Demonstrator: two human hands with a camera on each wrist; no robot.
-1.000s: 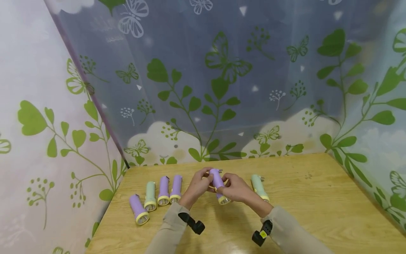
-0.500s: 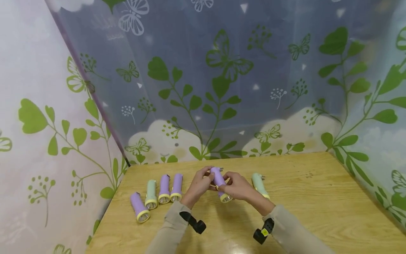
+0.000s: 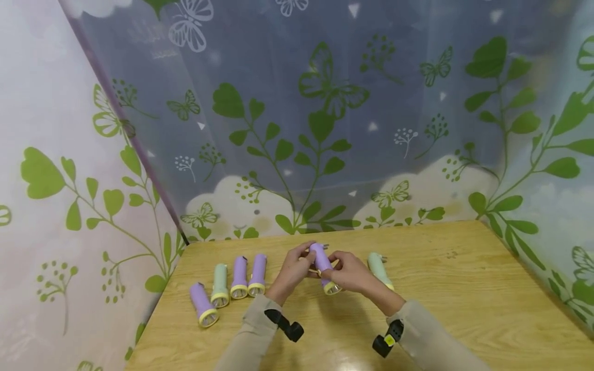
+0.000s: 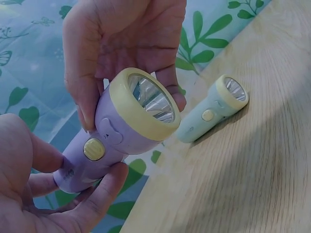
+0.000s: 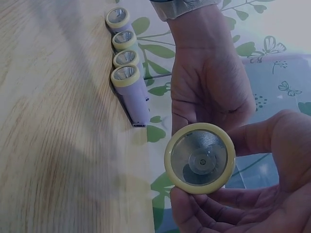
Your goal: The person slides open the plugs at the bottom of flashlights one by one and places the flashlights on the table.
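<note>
Head view: near six o'clock, my left hand [image 3: 293,268] and right hand [image 3: 349,273] both grip the raised purple flashlight [image 3: 320,257], which could drop onto the table [image 3: 445,293] should my pinch on its smooth-looking side loosen.

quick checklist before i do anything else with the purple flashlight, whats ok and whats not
1. Left hand holding the purple flashlight: ok.
2. Right hand holding it too, nearer the lens: ok.
3. Switch not covered by fingers: ok.
4. Prongs tucked in: not ok, they stick out.
5. Green flashlight lying apart from both hands: ok in the left wrist view.
6. Lamp works when switched on: cannot tell.
</note>
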